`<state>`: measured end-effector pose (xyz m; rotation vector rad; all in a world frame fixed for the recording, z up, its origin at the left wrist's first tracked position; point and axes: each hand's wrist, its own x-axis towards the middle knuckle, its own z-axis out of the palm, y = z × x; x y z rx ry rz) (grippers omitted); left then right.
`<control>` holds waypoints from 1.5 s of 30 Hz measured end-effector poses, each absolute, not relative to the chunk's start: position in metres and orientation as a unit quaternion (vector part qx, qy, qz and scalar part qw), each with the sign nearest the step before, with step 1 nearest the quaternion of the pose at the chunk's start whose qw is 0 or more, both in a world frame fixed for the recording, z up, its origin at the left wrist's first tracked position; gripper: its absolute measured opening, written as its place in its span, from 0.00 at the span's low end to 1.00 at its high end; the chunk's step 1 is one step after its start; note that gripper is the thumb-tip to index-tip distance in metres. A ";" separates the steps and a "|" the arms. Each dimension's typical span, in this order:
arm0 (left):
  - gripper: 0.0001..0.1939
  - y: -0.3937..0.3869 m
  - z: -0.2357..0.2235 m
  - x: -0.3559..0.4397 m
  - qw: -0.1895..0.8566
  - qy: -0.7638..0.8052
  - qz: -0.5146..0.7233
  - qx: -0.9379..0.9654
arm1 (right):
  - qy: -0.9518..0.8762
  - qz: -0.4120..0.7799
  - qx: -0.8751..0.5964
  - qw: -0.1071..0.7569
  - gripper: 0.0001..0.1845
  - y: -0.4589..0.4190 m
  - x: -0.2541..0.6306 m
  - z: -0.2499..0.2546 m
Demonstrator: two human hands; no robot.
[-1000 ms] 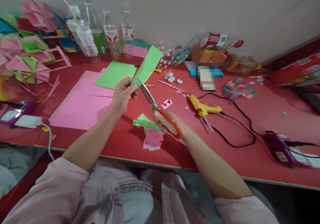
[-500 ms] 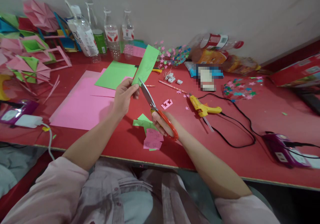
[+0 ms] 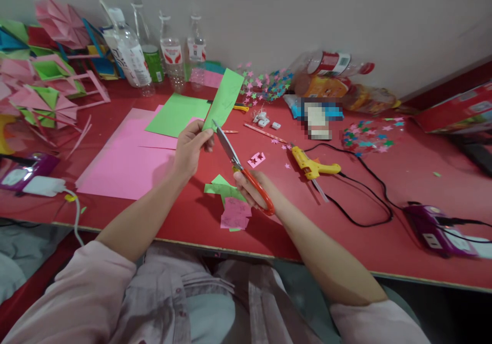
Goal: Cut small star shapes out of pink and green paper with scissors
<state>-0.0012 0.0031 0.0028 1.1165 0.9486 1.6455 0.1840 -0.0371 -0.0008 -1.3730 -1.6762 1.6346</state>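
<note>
Between the thumb and fingers of my left hand (image 3: 193, 146) is a strip of green paper (image 3: 226, 97) with faint pencil drawing, tilted up to the right. My right hand (image 3: 249, 186) grips a pair of scissors (image 3: 230, 152) with red-orange handles. Their blade tips touch or nearly touch the strip's lower edge, close to my left thumb. Below my hands lie small pink paper pieces (image 3: 235, 214) with drawn marks, on top of green paper scraps (image 3: 221, 187). A pink scrap with star-shaped holes (image 3: 256, 159) rests beyond the scissors.
Pink sheets (image 3: 115, 164) and a green sheet (image 3: 179, 116) lie at left on the red table (image 3: 346, 190). A yellow glue gun (image 3: 313, 165) with a black cord is on the right. Plastic bottles (image 3: 171, 57) stand along the wall; paper stars (image 3: 265, 85) are heaped nearby.
The green strip has shifted very slightly to the left at its upper end. My hands and the scissors stay almost in place.
</note>
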 end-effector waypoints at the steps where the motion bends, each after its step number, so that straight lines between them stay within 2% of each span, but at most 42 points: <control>1: 0.07 0.003 0.003 -0.001 0.452 0.386 0.665 0.452 | -0.605 0.588 -0.495 0.209 0.34 -0.037 0.184 0.000; 13: 0.09 0.005 0.005 -0.006 0.456 0.394 0.658 0.451 | -0.620 0.596 -0.472 0.195 0.31 -0.033 0.188 0.002; 25: 0.09 0.009 0.008 -0.011 0.449 0.383 0.702 0.398 | -0.638 0.595 -0.450 0.193 0.30 -0.034 0.190 0.002; 30: 0.11 0.008 0.005 -0.009 0.498 0.354 0.662 0.433 | -0.621 0.598 -0.465 0.202 0.29 -0.034 0.189 -0.002; 41: 0.05 0.009 0.006 -0.009 0.463 0.376 0.697 0.398 | -0.609 0.588 -0.507 0.162 0.27 -0.033 0.189 0.002; 45: 0.05 0.010 0.006 -0.010 0.453 0.390 0.695 0.400 | -0.634 0.579 -0.482 0.174 0.26 -0.034 0.190 0.003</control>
